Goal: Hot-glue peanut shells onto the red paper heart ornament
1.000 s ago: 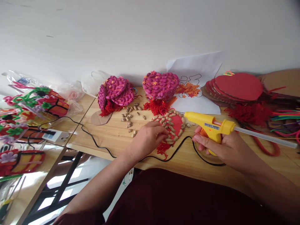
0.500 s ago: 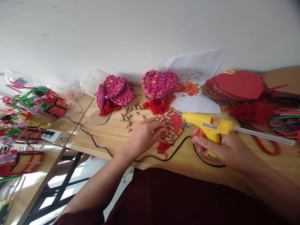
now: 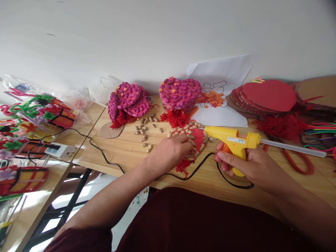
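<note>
A yellow glue gun point(image 3: 223, 133) was gripped by the fingers of the right hand point(image 3: 253, 168), its nozzle pointed at a red board point(image 3: 198, 135) partly covered with peanuts point(image 3: 194, 125) on the tabletop point(image 3: 131, 148). Over the board, the left hand point(image 3: 172, 151) was held with fingers bent; whether anything was pinched could not be told.

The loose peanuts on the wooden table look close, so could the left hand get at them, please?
Probably yes: the left hand is near the loose peanuts, with nothing visible standing between them.
</note>
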### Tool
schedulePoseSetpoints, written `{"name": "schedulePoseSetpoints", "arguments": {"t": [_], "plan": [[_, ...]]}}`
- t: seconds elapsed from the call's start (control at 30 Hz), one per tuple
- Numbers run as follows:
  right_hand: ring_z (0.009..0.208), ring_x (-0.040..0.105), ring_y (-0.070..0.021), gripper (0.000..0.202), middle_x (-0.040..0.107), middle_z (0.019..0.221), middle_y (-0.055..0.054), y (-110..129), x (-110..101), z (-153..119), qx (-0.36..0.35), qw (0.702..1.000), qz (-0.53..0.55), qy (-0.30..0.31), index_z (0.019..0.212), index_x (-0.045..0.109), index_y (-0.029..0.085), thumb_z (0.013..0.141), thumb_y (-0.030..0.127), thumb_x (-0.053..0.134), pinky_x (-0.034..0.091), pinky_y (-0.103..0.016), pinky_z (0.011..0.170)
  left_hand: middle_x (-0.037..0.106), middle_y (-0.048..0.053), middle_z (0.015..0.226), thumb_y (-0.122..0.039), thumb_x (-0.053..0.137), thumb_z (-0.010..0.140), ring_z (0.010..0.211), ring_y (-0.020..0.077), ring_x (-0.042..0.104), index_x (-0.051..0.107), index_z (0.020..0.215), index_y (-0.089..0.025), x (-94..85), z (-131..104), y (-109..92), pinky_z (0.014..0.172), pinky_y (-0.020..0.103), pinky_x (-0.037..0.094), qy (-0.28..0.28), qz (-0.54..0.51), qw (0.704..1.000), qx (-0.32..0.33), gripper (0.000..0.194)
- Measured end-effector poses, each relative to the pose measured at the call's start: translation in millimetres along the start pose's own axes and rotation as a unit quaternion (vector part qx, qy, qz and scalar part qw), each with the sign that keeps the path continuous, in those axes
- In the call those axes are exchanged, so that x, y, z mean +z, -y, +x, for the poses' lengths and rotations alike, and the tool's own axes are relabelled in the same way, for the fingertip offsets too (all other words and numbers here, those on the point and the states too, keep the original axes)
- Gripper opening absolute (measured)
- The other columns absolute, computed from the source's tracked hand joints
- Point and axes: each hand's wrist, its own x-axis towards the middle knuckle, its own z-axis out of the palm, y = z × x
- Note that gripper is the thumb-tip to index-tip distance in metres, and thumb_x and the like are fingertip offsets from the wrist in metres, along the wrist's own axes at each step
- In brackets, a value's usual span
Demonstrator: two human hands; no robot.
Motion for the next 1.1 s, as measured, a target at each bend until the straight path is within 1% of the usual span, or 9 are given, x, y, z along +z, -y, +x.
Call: {"name": "schedulePoseSetpoints", "arguments": {"t": [0.27,0.37,0.5,0.67,0.8,0.93,1.0,1.03,1.1], "plan": [[0.059,0.059,-0.0124,0.029,0.061,0.073,0.002,-2,-2,1,0.010,1.000,-0.002,0.007,0.096,0.054,0.022,0.086,0.046,0.066,0.047,-0.024,0.049,0.063,0.006,0.096,-0.011,0.050,0.094,0.079,0.0157,0.061,0.068,0.095,-0.015,-8.6,11,-4,0.069,0.027,0.048,0.066,0.038,0.997,0.034,0.018],[0.059,0.059,-0.0124,0.028,0.062,0.076,0.001,-3,-2,0,0.018,1.000,0.008,0.011,0.097,0.055,0.022,0.087,0.046,0.066,0.047,-0.024,0.049,0.063,0.006,0.091,-0.008,0.050,0.092,0.075,0.0167,0.060,0.068,0.090,-0.015,-10.6,15,-4,0.066,0.027,0.048,0.072,0.037,0.996,0.045,0.020],[0.061,0.060,-0.0125,0.027,0.064,0.079,0.000,-5,-4,0,0.024,0.999,0.037,0.016,0.098,0.057,0.022,0.087,0.045,0.066,0.047,-0.023,0.049,0.062,0.005,0.088,-0.009,0.049,0.093,0.068,0.0148,0.058,0.067,0.087,-0.016,-12.7,19,-4,0.060,0.026,0.046,0.079,0.039,0.995,0.050,0.021],[0.064,0.057,-0.0115,0.021,0.063,0.083,0.000,-4,-4,0,0.022,0.993,0.116,0.005,0.099,0.060,0.022,0.090,0.041,0.063,0.044,-0.023,0.050,0.062,0.005,0.088,-0.014,0.052,0.093,0.066,0.0135,0.058,0.067,0.085,-0.015,-11.7,23,-2,0.057,0.025,0.044,0.103,0.085,0.989,0.056,0.017],[0.064,0.056,-0.0120,0.019,0.063,0.082,-0.001,-5,-3,0,0.030,0.989,0.146,0.008,0.099,0.060,0.023,0.091,0.040,0.061,0.043,-0.024,0.050,0.064,0.004,0.087,-0.018,0.055,0.092,0.068,0.0132,0.059,0.069,0.086,-0.016,-6.4,22,3,0.060,0.025,0.045,0.081,0.055,0.994,0.049,0.016],[0.064,0.056,-0.0133,0.019,0.062,0.082,-0.001,-5,-2,-1,0.011,0.989,0.147,0.018,0.099,0.061,0.024,0.092,0.041,0.059,0.043,-0.026,0.052,0.067,0.004,0.083,-0.016,0.060,0.087,0.073,0.0128,0.062,0.073,0.086,-0.018,-3.1,15,11,0.066,0.023,0.048,-0.006,-0.095,0.995,0.017,0.013],[0.060,0.053,-0.0129,0.020,0.059,0.079,0.000,-4,-1,-3,-0.015,0.991,0.131,0.019,0.098,0.061,0.024,0.092,0.043,0.058,0.042,-0.028,0.053,0.069,0.004,0.079,-0.019,0.066,0.084,0.069,0.0117,0.062,0.074,0.085,-0.017,-1.6,9,15,0.063,0.022,0.048,-0.062,-0.220,0.973,-0.039,0.008],[0.058,0.051,-0.0128,0.021,0.058,0.077,0.000,-3,1,-4,-0.028,0.992,0.121,0.017,0.098,0.061,0.024,0.092,0.044,0.057,0.041,-0.028,0.053,0.069,0.004,0.077,-0.022,0.070,0.081,0.066,0.0112,0.061,0.074,0.084,-0.016,-0.4,5,17,0.060,0.022,0.048,-0.086,-0.297,0.948,-0.081,0.008],[0.053,0.047,-0.0130,0.025,0.055,0.073,0.000,0,5,-8,-0.051,0.994,0.101,0.005,0.099,0.061,0.025,0.091,0.048,0.056,0.038,-0.030,0.051,0.070,0.004,0.075,-0.030,0.078,0.075,0.060,0.0106,0.061,0.074,0.084,-0.014,3.0,-1,19,0.055,0.022,0.048,-0.119,-0.468,0.859,-0.170,0.018]]}}
